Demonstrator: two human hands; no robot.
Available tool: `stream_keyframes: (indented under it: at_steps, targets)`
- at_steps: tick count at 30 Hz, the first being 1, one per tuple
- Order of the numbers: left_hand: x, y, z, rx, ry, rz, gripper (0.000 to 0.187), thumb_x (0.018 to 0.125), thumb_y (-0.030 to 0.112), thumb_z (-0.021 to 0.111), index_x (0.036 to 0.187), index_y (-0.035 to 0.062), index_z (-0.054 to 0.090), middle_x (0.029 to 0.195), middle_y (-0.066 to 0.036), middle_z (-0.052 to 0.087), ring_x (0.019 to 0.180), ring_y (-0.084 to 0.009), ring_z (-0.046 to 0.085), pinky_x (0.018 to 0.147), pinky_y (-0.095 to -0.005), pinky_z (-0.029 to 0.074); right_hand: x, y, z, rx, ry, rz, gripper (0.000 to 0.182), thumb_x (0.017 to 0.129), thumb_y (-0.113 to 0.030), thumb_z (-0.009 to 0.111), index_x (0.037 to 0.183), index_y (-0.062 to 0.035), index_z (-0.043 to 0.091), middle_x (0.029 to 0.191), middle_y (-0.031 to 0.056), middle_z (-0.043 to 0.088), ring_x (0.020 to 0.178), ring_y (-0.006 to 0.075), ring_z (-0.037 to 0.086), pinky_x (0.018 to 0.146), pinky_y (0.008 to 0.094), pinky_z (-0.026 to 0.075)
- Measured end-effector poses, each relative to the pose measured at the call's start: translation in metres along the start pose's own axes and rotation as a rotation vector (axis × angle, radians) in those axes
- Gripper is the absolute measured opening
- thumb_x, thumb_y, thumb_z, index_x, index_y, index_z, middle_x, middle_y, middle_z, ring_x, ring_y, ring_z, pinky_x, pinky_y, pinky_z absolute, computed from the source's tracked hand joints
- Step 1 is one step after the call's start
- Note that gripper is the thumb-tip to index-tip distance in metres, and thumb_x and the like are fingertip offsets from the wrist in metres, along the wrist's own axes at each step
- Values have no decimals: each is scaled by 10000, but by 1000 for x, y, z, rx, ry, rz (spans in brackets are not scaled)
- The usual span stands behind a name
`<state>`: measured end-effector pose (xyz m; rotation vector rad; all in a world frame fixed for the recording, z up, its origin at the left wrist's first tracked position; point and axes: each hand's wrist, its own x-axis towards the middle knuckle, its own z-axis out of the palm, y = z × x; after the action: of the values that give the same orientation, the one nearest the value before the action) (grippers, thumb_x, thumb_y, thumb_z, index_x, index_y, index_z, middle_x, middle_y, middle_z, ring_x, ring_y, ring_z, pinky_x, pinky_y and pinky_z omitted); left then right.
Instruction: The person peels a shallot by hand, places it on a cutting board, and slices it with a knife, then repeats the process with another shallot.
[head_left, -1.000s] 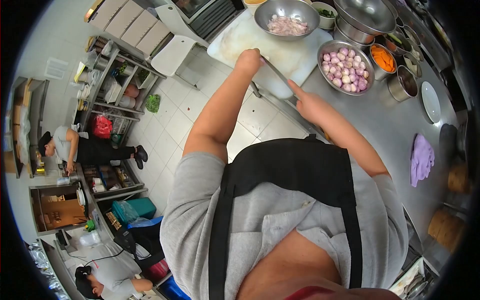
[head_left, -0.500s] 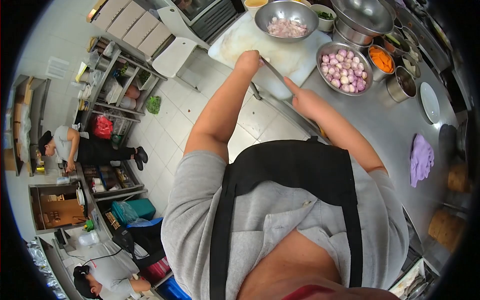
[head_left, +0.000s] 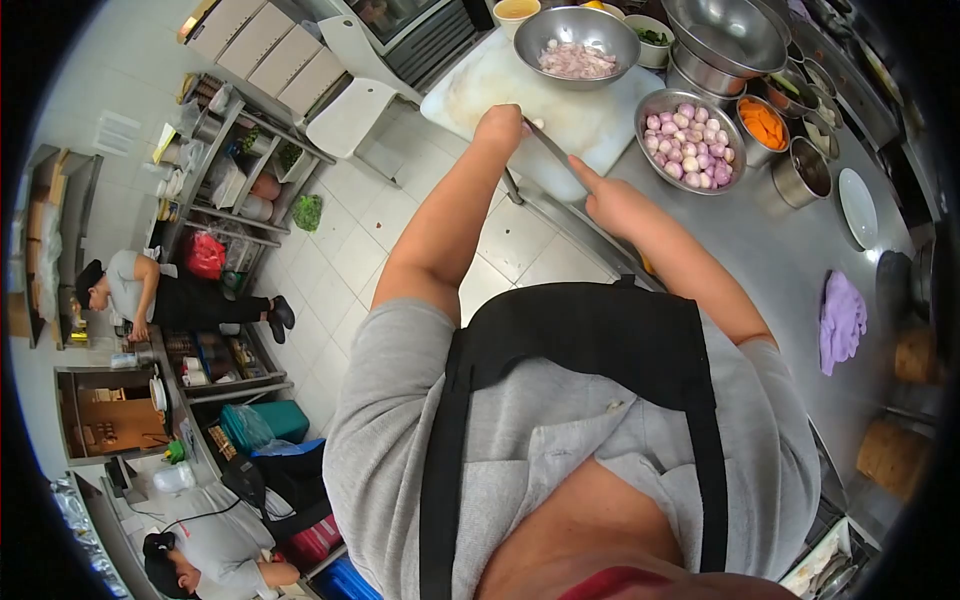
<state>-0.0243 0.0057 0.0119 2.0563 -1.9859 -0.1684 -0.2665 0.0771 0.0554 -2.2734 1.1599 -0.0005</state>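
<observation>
My left hand (head_left: 499,129) is closed at the near edge of the white cutting board (head_left: 470,90), its fingers wrapped round something mostly hidden. My right hand (head_left: 614,205) grips a knife (head_left: 556,153), index finger stretched along the blade, whose tip reaches my left fingers. A small pale piece (head_left: 539,123) lies on the board by the tip. Further up the board stands a steel bowl (head_left: 576,45) with chopped pinkish-white pieces. Right of the board is a steel bowl of peeled shallots (head_left: 688,145).
On the steel counter (head_left: 765,250) are a container of orange slices (head_left: 762,124), a steel pot (head_left: 800,172), a white oval plate (head_left: 858,207) and a purple cloth (head_left: 843,320). A white chair (head_left: 355,118) stands beyond the board. Two other people (head_left: 150,290) (head_left: 215,535) are at the left.
The small pale piece now shows on the board beside the knife tip, apart from my left fingers. Both hands have barely moved.
</observation>
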Motion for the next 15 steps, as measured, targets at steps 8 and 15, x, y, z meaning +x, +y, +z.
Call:
stream_keyframes:
  at_steps: [8, 15]
  targets:
    - [7, -8, 12, -10, -11, -17, 221, 696, 188, 717, 801, 4, 657, 837, -199, 649, 833, -339, 627, 763, -405, 496, -35, 10, -1, 84, 50, -67, 700, 819, -46, 432, 1454, -219, 194, 688, 233, 564, 619, 348, 559, 624, 437, 442]
    - [-2, 3, 0, 1, 7, -14, 213, 706, 186, 709, 806, 3, 663, 813, -197, 650, 826, -331, 631, 743, -401, 500, 5, 7, 12, 32, 45, -31, 681, 834, -77, 424, 1455, -227, 188, 728, 237, 582, 639, 356, 570, 641, 432, 458]
